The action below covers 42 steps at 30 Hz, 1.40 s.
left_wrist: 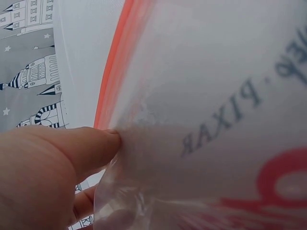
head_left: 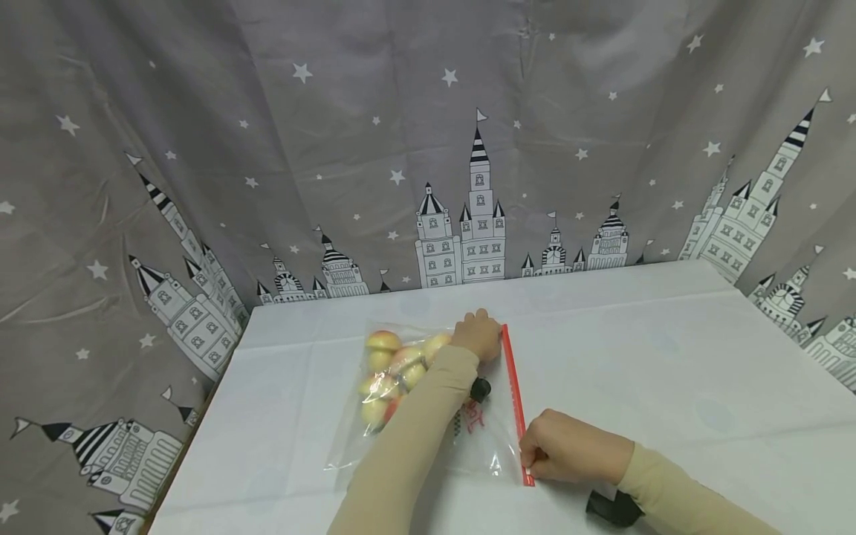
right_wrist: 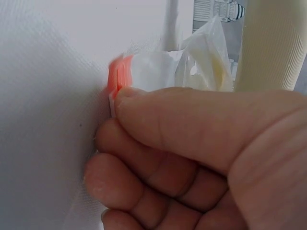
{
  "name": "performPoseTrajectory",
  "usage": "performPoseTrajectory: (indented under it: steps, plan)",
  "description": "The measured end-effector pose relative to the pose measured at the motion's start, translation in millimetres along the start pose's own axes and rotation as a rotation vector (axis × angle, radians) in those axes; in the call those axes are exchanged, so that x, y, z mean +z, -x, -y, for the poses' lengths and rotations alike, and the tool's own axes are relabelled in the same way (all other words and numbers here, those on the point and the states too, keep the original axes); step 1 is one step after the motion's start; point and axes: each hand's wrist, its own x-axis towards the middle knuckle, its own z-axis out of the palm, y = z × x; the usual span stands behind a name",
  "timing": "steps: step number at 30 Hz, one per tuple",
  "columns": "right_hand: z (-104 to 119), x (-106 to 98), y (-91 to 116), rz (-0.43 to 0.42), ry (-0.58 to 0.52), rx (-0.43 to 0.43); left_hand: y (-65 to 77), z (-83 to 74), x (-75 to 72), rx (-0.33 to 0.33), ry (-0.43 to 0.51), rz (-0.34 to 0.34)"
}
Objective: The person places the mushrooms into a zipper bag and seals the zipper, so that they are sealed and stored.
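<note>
A clear zip bag [head_left: 495,446] lies flat on the table, its red zip strip [head_left: 513,386] along the right side. Inside are several rounded yellow pieces [head_left: 384,360] with reddish tops, their kind unclear. At the strip's far end, my left hand [head_left: 478,336] pinches the bag's edge. The left wrist view shows that thumb [left_wrist: 103,143] against the plastic beside the red strip. My right hand [head_left: 575,446] pinches the near end of the strip between thumb and curled forefinger. In the right wrist view, the red end [right_wrist: 119,74] sticks out past the thumb tip.
The bag rests on a white-covered table [head_left: 635,349]. Behind it hangs a grey curtain [head_left: 368,148] printed with castles and stars. My left forearm [head_left: 408,453] crosses over the bag and hides part of its contents. A black wrist camera [head_left: 614,509] sits under the right wrist.
</note>
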Motion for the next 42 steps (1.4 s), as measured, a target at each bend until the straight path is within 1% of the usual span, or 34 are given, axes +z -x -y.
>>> performPoseTrajectory:
  steps: [8, 12, 17, 19, 22, 24, 26, 28, 31, 34, 36, 38, 42]
  plan:
    - [1, 0, 2, 0.004, 0.006, 0.004, -4.1, -1.2, 2.3, 0.008, 0.007, -0.001]
    - [0, 0, 4, -0.002, -0.015, 0.016, -5.2, -2.3, 3.1, 0.009, 0.004, 0.002]
    - [-1, 1, 6, -0.019, -0.032, 0.01, -7.3, -4.0, 5.0, 0.002, 0.001, 0.004]
    - [-2, 1, 6, -0.02, -0.03, 0.019, -8.3, -4.1, 6.2, 0.001, 0.002, -0.002]
    - [-2, 0, 5, -0.008, -0.025, 0.058, -9.6, -3.0, 7.5, 0.006, 0.017, -0.01]
    - [-2, -1, 5, -0.009, -0.007, 0.066, -12.4, 0.3, 9.3, 0.014, 0.054, -0.009]
    - [-3, -1, 5, -0.014, 0.005, 0.067, -14.9, 5.7, 10.8, 0.019, 0.116, -0.003]
    - [-4, -1, 6, -0.023, 0.014, 0.061, -17.4, 12.4, 12.4, 0.018, 0.207, -0.001]
    - [-6, 0, 6, -0.025, 0.012, 0.066, -17.7, 21.8, 13.1, 0.032, 0.335, -0.018]
    - [-7, 0, 8, -0.017, -0.005, 0.084, -18.0, 28.7, 14.1, 0.06, 0.424, -0.031]
    - [-8, 0, 8, -0.013, -0.017, 0.093, -17.9, 32.1, 15.0, 0.075, 0.463, -0.036]
    - [-8, 1, 8, -0.012, -0.03, 0.097, -17.6, 34.0, 15.3, 0.083, 0.482, -0.039]
    - [-10, 1, 7, -0.019, -0.049, 0.088, -14.9, 35.9, 13.2, 0.079, 0.511, -0.051]
